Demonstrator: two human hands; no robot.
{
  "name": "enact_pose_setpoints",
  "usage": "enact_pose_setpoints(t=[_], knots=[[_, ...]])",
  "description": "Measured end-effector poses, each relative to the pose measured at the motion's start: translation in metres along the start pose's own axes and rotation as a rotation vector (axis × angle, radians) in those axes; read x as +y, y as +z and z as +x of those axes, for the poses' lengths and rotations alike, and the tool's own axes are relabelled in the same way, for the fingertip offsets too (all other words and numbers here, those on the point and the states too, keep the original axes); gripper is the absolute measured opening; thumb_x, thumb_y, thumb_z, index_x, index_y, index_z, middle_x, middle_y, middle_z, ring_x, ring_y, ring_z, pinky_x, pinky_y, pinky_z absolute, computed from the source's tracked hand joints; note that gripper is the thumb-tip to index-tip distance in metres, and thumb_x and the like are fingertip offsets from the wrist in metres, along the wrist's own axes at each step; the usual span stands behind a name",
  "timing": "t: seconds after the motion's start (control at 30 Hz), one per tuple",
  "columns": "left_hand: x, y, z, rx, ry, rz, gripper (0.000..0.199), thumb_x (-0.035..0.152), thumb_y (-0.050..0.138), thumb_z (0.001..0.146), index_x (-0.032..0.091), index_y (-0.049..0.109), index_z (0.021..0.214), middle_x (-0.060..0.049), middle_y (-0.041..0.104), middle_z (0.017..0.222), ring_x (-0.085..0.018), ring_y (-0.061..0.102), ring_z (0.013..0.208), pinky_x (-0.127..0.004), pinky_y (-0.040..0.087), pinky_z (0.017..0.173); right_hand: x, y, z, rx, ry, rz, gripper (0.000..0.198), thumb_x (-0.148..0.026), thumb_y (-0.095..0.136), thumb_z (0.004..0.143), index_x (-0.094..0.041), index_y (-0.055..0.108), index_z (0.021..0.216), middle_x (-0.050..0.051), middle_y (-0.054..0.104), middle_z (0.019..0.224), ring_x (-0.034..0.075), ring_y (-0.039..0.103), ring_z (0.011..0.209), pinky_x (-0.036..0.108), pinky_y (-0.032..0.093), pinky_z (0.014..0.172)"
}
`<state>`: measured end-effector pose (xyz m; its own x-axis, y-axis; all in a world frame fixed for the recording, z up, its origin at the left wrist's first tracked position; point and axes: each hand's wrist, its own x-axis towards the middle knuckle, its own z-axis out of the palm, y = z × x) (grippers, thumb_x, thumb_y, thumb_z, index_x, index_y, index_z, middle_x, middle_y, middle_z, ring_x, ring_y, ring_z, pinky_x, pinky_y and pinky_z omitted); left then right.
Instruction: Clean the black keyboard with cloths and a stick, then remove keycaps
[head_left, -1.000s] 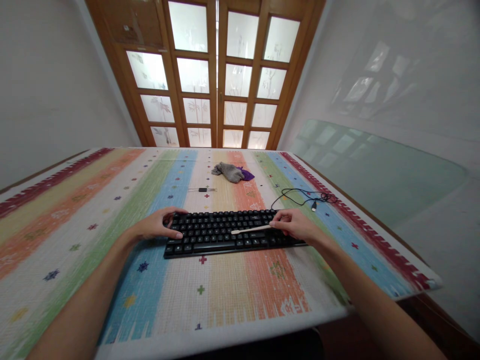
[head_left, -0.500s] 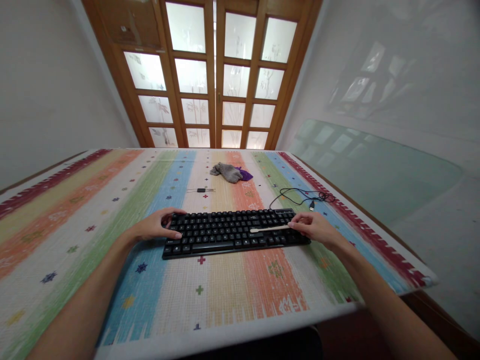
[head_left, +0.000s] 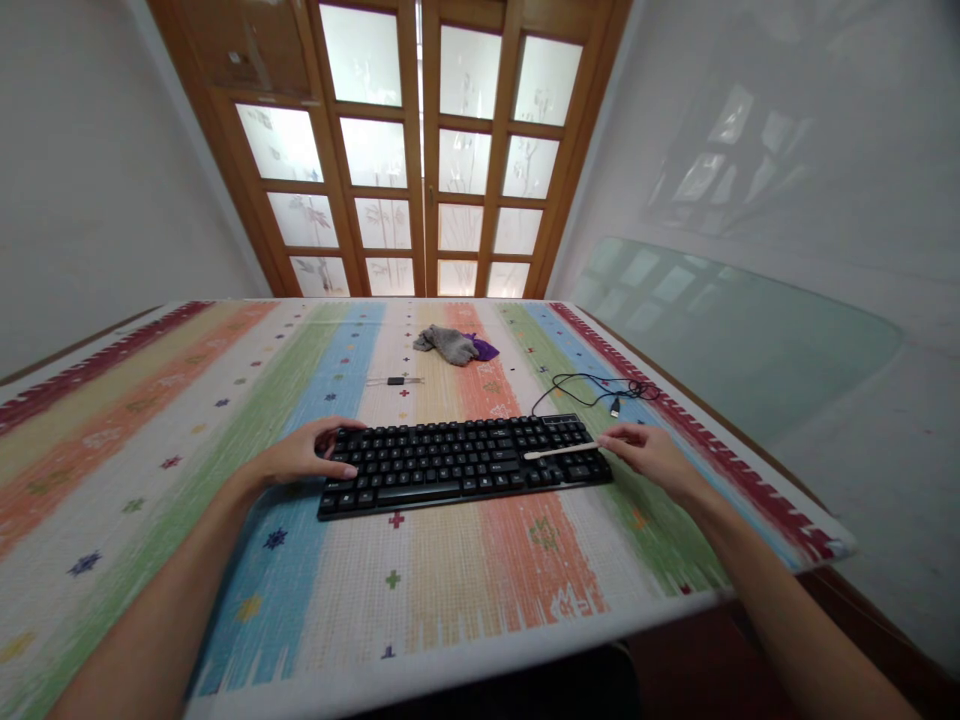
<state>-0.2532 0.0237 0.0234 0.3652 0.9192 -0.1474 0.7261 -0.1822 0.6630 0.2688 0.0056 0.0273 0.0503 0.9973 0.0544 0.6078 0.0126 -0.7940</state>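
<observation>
A black keyboard [head_left: 450,465] lies flat on the patterned tablecloth, keys facing up. My left hand [head_left: 311,453] grips its left end, the thumb over the lower-left keys and the fingers behind the back corner. In my right hand [head_left: 637,452] is a slim whitish toothbrush [head_left: 562,452], pinched at the end of its handle. The toothbrush's head points left, over the keys between the main block and the number pad. Whether the bristles touch the keys is hard to tell.
Behind the keyboard's right part lies its coiled black cable [head_left: 592,390] with a USB plug [head_left: 615,407]. Farther back rest a grey cloth [head_left: 450,345] and a purple cloth [head_left: 482,347]. A small black piece with thin wires [head_left: 395,381] lies left of them. The tablecloth [head_left: 480,580] has coloured stripes.
My right hand has drawn the toothbrush to the right along the keyboard. My left hand keeps its grip. The whole view has shifted slightly.
</observation>
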Motion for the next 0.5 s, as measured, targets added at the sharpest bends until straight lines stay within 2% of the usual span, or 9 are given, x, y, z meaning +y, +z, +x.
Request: enact_pose_setpoints(t=[0.33, 0.5], knots=[[-0.003, 0.0, 0.0, 0.006, 0.008, 0.038, 0.085, 0.064, 0.071, 0.063, 0.016, 0.056, 0.132, 0.004, 0.047, 0.071, -0.017, 0.046, 0.068, -0.026, 0.037, 0.063, 0.012, -0.019, -0.005, 0.108, -0.021, -0.06, 0.05, -0.066, 0.068, 0.062, -0.017, 0.07, 0.068, -0.001, 0.051, 0.048, 0.014, 0.044, 0.047, 0.027, 0.032, 0.046], [-0.007, 0.001, 0.001, 0.004, 0.02, 0.047, 0.085, 0.064, 0.07, 0.064, 0.017, 0.055, 0.133, 0.003, 0.048, 0.072, -0.017, 0.047, 0.069, -0.026, 0.038, 0.064, 0.023, -0.023, -0.007, 0.133, -0.033, -0.089, 0.056, -0.071, 0.065, 0.063, -0.017, 0.071, 0.071, 0.001, 0.055, 0.05, 0.014, 0.046, 0.047, 0.028, 0.034, 0.046]])
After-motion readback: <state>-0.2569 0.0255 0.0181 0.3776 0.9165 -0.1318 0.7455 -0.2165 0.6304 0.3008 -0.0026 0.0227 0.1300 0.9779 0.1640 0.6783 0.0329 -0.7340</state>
